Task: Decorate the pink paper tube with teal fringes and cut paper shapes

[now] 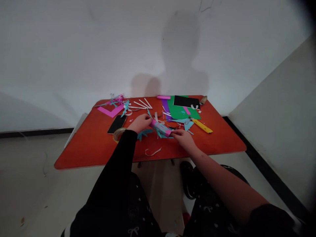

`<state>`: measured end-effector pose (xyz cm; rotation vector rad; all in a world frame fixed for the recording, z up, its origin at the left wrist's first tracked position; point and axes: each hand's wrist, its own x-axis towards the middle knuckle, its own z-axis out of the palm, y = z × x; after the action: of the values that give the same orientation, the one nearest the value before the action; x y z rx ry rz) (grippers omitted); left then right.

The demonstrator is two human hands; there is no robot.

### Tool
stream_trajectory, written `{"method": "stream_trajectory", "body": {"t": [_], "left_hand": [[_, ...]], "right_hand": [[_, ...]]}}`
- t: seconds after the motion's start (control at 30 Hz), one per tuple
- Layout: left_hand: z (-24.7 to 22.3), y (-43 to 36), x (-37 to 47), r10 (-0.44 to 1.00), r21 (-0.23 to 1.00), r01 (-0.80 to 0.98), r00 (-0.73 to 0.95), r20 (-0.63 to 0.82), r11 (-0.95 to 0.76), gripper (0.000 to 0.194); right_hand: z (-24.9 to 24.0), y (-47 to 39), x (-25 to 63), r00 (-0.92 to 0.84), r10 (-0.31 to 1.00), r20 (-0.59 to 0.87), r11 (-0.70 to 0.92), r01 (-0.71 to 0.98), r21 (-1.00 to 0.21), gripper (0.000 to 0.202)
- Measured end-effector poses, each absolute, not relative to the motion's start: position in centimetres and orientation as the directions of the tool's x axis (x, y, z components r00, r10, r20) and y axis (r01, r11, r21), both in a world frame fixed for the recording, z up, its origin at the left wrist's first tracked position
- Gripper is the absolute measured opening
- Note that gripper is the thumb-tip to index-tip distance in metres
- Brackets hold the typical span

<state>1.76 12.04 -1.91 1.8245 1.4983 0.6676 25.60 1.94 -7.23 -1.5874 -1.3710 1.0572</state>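
Note:
Between my two hands is a pink paper tube [161,127] with light blue paper pieces on its side, tilted down to the right. My left hand [140,123] pinches its upper left end. At the lower right end, the fingers of my right hand [183,137] are closed on the rim. Light blue paper cuttings [144,133] lie under and beside the tube. Close to my left wrist sits a roll of tape [118,135], partly covered by my sleeve. A yellow utility knife [202,126] rests to the right of my right hand.
The red table [84,151] stands against a wall. A black phone [117,124], pink paper [112,111], white strips [143,104], shredded paper [118,99], green paper [184,113], a black sheet [186,101] and a rolled pink paper [163,97] lie on it. A curled white strip [153,152] is near the front edge.

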Motion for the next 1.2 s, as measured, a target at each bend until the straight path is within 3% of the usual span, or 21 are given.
{"method": "stream_trajectory", "body": {"t": [0.13,0.23,0.37,0.47,0.6,0.7,0.77,0.8,1.0,1.2], "left_hand": [[-1.8,11.3,1.3,0.974,0.907,0.420,0.197,-0.109,0.017,0.023],[-1.8,10.3,1.2,0.960,0.966,0.228,0.221,-0.170,0.118,0.025],[-1.8,9.0,1.3,0.947,0.972,0.008,0.224,-0.232,0.236,0.023],[-1.8,8.1,1.6,0.937,0.943,-0.123,0.208,-0.279,0.308,0.022],[-1.7,6.2,2.4,0.913,0.877,-0.268,0.211,-0.350,0.398,0.021],[-1.9,4.0,3.1,0.891,0.817,-0.357,0.230,-0.393,0.452,0.018],[-2.3,2.3,3.6,0.860,0.657,-0.565,0.225,-0.458,0.498,0.018],[-2.6,1.4,3.9,0.860,0.636,-0.597,0.209,-0.466,0.490,0.019],[-3.9,-1.6,5.9,0.850,0.473,-0.765,0.180,-0.495,0.437,0.017],[-4.8,-1.2,6.6,0.817,0.383,-0.813,0.183,-0.547,0.438,0.015]], "right_hand": [[-6.2,2.4,26.2,0.167,0.985,-0.040,-0.088,0.289,-0.953,0.037],[-5.2,2.7,26.6,0.180,0.980,0.083,0.022,0.320,-0.947,0.031],[-3.4,2.9,27.1,0.081,0.925,0.372,0.284,0.505,-0.815,0.023],[-1.5,2.5,27.3,-0.027,0.878,0.479,0.395,0.607,-0.690,0.026],[2.1,1.1,27.5,-0.143,0.895,0.422,0.398,0.681,-0.614,0.032],[4.6,0.2,27.5,-0.118,0.930,0.347,0.311,0.755,-0.577,0.020],[5.8,0.1,27.4,-0.209,0.915,0.346,0.369,0.781,-0.504,0.013],[6.3,0.2,27.2,-0.253,0.905,0.341,0.401,0.775,-0.488,0.013],[8.2,0.9,25.7,-0.422,0.875,0.235,0.482,0.726,-0.491,0.022],[10.1,1.6,25.0,-0.475,0.866,0.157,0.491,0.744,-0.453,0.029]]}}
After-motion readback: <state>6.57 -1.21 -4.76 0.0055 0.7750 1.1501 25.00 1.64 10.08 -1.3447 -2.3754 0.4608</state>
